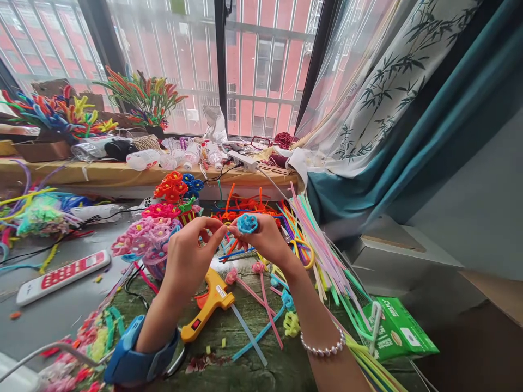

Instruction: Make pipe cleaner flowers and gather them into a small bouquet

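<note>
A light blue pipe-cleaner flower (247,223) is in my right hand (267,239), its round head showing above the curled fingers. My left hand (190,253) pinches with thumb and forefinger close to the right fingertips. Whatever lies in that pinch is too small to make out. Below the hands a yellow hot glue gun (212,305) rests on the table, a glue stick (249,335) beside its nose. To its right lie pink flowers on stems (258,268), a blue flower (287,299) and a yellow-green one (291,324).
Finished pink flowers (143,237) and red flowers (170,187) stand left of my hands. Long pipe cleaners (314,234) and yellow-handled scissors (304,253) lie right, near a green packet (402,329). A white remote (63,276) is at left. Bottles (145,159) line the sill.
</note>
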Demonstrator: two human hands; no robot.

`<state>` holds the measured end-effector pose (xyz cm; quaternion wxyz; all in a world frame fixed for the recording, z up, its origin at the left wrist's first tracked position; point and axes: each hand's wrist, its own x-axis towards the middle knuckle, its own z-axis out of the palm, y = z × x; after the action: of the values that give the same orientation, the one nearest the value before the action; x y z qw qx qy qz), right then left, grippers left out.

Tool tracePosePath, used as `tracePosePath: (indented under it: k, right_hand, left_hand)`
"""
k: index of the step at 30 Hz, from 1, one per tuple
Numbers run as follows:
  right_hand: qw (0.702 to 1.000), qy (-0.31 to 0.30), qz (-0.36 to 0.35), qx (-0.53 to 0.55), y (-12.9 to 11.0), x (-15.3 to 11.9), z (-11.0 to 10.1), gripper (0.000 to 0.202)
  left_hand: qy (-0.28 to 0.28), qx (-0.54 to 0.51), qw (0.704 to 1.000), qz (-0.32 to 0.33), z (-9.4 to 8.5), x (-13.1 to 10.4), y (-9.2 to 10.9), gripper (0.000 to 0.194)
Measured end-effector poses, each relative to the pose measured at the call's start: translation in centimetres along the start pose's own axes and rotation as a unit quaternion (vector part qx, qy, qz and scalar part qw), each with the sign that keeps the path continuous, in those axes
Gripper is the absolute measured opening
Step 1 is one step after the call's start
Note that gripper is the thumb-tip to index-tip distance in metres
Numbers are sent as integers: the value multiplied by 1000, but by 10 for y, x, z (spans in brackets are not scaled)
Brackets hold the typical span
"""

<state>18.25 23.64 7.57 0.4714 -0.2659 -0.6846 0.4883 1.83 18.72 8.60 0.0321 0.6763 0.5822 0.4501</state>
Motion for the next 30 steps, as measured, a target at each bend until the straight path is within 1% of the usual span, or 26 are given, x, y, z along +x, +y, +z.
tracePosePath:
  k: [3, 9, 11, 13, 14, 16, 19, 21, 24, 30]
  right_hand:
    - [1000, 11, -6, -9, -1, -1, 1, 38]
    - [999, 31, -15, -32, -1, -1, 1, 28]
    - [998, 33, -23, -48, 0, -1, 0, 22]
    - [996, 32, -34, -81, -1, -1, -1, 18]
    - [993, 34, -40, -105, -1, -1, -1, 19]
    - [985, 44, -50, -156, -4, -2, -2, 25]
    - [975, 62, -63, -205, -11, -4, -2, 30]
    - [969, 73, -77, -221, -16, -6, -2, 31]
    - [964, 86, -92, -235, -20, -7, -2, 31]
    - [961, 93, -85, -245, -17, -6, -5, 31]
  left_hand:
    - [-3, 6, 1000, -5, -3, 7, 4, 24]
    - [-42, 12, 999, 4, -2, 16, 6, 27]
    - [-38, 13, 999, 10, -3, 18, 5, 26]
    - [-17, 17, 999, 22, -8, 22, 7, 25]
    - [-4, 20, 999, 32, -10, 23, 9, 25]
    - [9, 21, 998, 64, -15, 27, 14, 22]
    - [-5, 16, 991, 132, -20, 31, 24, 17]
    - [-4, 33, 981, 190, -21, 33, 29, 14]
    - [12, 60, 962, 264, -21, 33, 33, 12]
    - [30, 82, 940, 331, -17, 29, 29, 12]
